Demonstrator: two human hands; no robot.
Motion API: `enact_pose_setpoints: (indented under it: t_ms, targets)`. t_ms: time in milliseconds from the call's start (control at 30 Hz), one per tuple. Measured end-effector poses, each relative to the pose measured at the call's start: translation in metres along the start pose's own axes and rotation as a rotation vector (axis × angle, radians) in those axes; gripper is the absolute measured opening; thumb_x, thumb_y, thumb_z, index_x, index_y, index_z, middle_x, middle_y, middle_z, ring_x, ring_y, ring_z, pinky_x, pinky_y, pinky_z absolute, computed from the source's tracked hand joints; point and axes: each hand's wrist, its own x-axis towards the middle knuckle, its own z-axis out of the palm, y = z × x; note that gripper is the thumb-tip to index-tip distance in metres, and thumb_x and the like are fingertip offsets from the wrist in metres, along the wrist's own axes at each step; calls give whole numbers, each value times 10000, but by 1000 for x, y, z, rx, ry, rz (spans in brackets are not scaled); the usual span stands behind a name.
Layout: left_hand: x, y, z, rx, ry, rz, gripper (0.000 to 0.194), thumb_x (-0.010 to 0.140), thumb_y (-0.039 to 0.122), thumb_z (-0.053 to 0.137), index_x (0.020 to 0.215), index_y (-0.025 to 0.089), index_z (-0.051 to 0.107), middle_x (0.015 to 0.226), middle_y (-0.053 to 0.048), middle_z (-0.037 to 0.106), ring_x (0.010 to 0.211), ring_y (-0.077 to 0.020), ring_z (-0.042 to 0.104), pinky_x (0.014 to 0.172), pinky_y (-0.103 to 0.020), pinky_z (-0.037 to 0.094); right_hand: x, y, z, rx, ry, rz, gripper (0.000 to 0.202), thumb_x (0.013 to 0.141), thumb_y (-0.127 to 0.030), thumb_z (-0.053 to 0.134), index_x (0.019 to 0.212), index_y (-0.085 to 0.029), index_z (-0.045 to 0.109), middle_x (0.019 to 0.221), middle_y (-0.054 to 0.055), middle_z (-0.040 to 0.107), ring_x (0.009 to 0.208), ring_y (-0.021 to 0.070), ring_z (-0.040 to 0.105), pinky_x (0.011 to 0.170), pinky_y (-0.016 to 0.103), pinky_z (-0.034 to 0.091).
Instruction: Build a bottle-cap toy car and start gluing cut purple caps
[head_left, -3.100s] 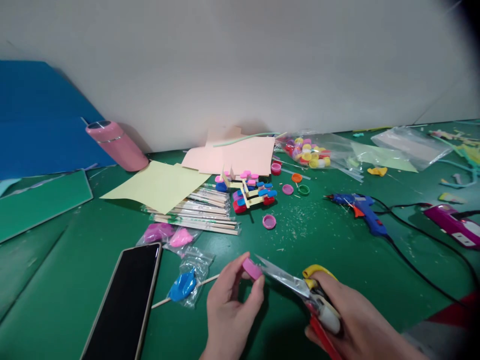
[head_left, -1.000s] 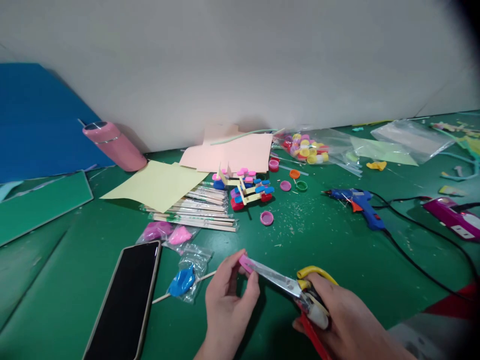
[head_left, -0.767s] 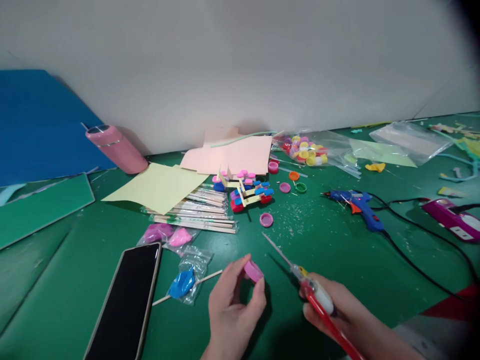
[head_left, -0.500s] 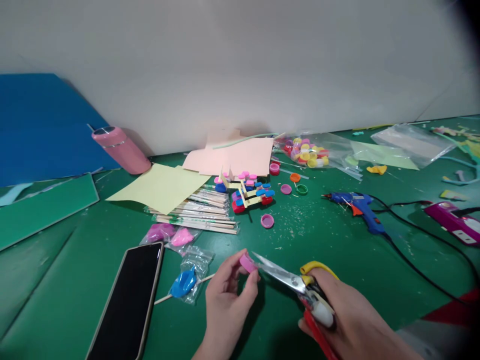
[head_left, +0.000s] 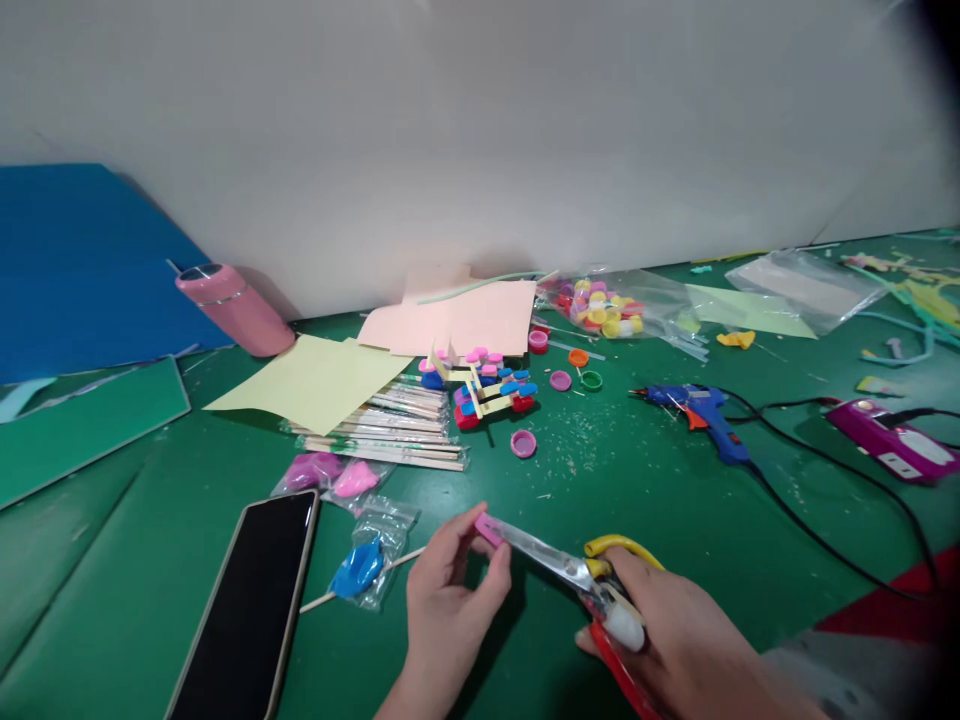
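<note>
The left hand [head_left: 454, 600] pinches a pink cap [head_left: 488, 530] between nearly closed fingers [head_left: 497, 578], apparently to steady it against the scissors [head_left: 551, 560]. The right hand [head_left: 675, 625] grips their handles, fingers curled round, blade tips at the cap. Near the cap, a bagged blue lump [head_left: 358, 570] lies left; beyond it, a pink ring [head_left: 523, 444] rests on the worktop [head_left: 592, 480].

The left hand [head_left: 454, 600] holds a pink cap [head_left: 489, 530] against scissors [head_left: 574, 568].

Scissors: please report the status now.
Left hand pinching pink cap. Right hand holding scissors, blades at cap. Glue gun apart, nothing seen between hands blocking scissors.
</note>
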Motion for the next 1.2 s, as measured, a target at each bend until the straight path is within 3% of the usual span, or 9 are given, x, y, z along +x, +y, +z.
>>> enact_pose_setpoints:
  t_ms: [200,300,400,567,833,1067,1200]
  targets:
    - [2,-4,0,173,89,144,335,651,151,632,984,161,603,724,-20,635,570,-132,597,580,-266,523,7,-10,-5,195,-83,43,221,700,-375,593,803,-206,494,683,3,625,547,146,538,483,222,360]
    - [0,-2,1,207,142,219,348,612,138,654,958,168,621,805,-39,659,653,-155,623,630,-273,524,12,-3,-5,326,-34,-2,182,767,-374,521,741,-203,466,637,-17,577,534,115,494,479,202,362]
    - [-1,1,2,115,127,146,323,642,148,640,963,163,612,726,-16,649,591,-139,618,596,-259,525,12,0,-8,305,41,-44,195,801,-387,466,723,-211,436,609,-36,527,516,102,455,470,197,351]
    - [2,1,1,18,68,1,269,677,186,638,939,145,599,644,1,630,512,-123,599,556,-261,522,5,-9,-12,153,39,1,202,682,-308,590,821,-228,467,633,-31,567,535,131,509,468,210,334]
    - [4,8,-3,-59,9,-28,297,665,165,645,959,147,609,702,-32,672,562,-142,627,586,-277,532,8,1,-15,-8,55,-44,275,661,-335,613,870,-224,473,768,22,608,634,185,554,514,247,361]
    - [3,2,1,-166,34,-70,293,644,179,659,935,162,633,629,-1,653,471,-120,596,500,-240,515,16,10,-16,1,99,30,258,737,-450,541,850,-230,468,740,14,593,614,178,543,515,254,359]
    - [1,0,4,-192,81,-134,289,644,202,662,928,156,638,566,14,633,461,-119,593,498,-234,511,14,7,-17,14,30,-17,267,697,-389,596,856,-227,455,719,1,590,595,169,533,509,247,353]
